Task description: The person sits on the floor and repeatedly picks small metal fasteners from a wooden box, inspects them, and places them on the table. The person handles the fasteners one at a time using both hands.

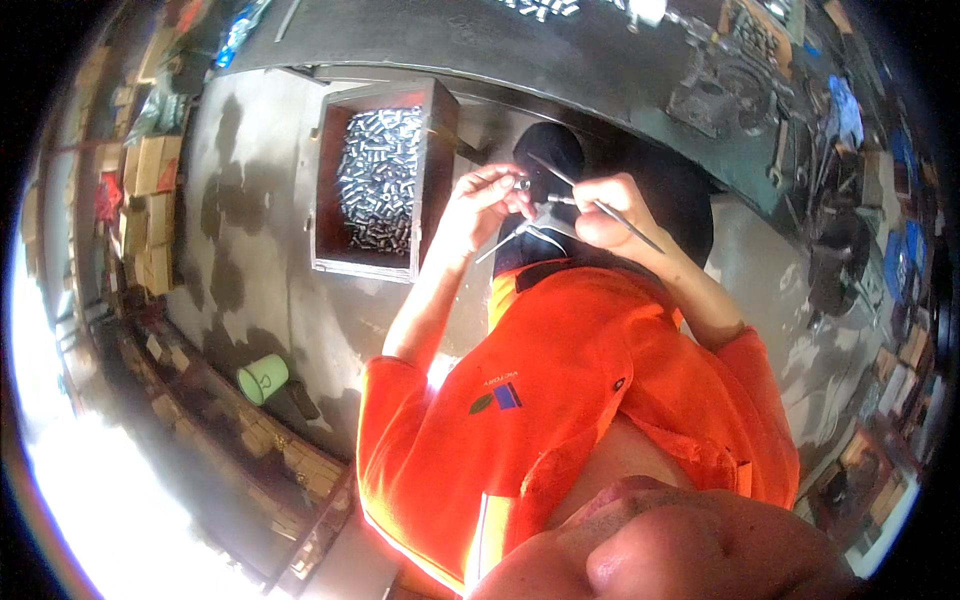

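I see both hands raised together in front of the orange shirt [560,400], above the dark lap. The left hand [480,200] is pinched shut on a small metal nut [521,184], held between thumb and fingertips at the level of the right hand's thumb. The right hand [600,210] is clenched around a bundle of thin metal rods [625,222]; one rod runs out past the knuckles toward the lower right, others splay downward and left below the hand, and a short threaded end sticks out toward the nut. The nut sits just beside that rod tip; I cannot tell whether they touch.

To the left of the hands, on the stained concrete floor [250,260], stands an open wooden box [425,170] filled with shiny metal fasteners [378,180]. The left wrist is just beside the box's right wall. Further down and left on the floor lies a pale green cup [263,379] on its side, well apart from the hands. Stacked cardboard cartons [150,170] line the far left. A dark worktop [500,45] curves across the top, carrying more small bright parts, with machine parts at its right end.
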The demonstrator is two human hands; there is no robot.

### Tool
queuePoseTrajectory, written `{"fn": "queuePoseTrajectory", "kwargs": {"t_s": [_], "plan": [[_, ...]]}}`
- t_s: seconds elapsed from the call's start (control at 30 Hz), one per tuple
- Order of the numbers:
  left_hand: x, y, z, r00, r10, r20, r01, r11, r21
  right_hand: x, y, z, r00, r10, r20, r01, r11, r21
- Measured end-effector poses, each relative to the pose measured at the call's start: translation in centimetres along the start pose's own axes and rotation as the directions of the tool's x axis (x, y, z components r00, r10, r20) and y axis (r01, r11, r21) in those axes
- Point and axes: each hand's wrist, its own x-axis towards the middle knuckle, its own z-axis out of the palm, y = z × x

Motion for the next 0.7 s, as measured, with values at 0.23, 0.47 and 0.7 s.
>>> {"fn": "queuePoseTrajectory", "kwargs": {"t_s": [0.23,0.47,0.7], "plan": [[0.3,-4.0,2.5,0.997,-0.045,-0.069,0.032,0.984,-0.175,-0.4,-0.1,-0.5,1.0,0.022,-0.019,-0.023,0.998,-0.067],[-0.2,-2.1,4.0,0.98,0.029,-0.197,-0.011,0.996,0.092,0.1,-0.6,-0.6,1.0,0.006,0.005,-0.006,1.0,-0.007],[-0.5,-0.9,5.3,0.969,0.234,-0.08,-0.157,0.833,0.53,0.0,-0.6,0.0,0.984,-0.179,-0.022,0.17,0.96,-0.221]]}}
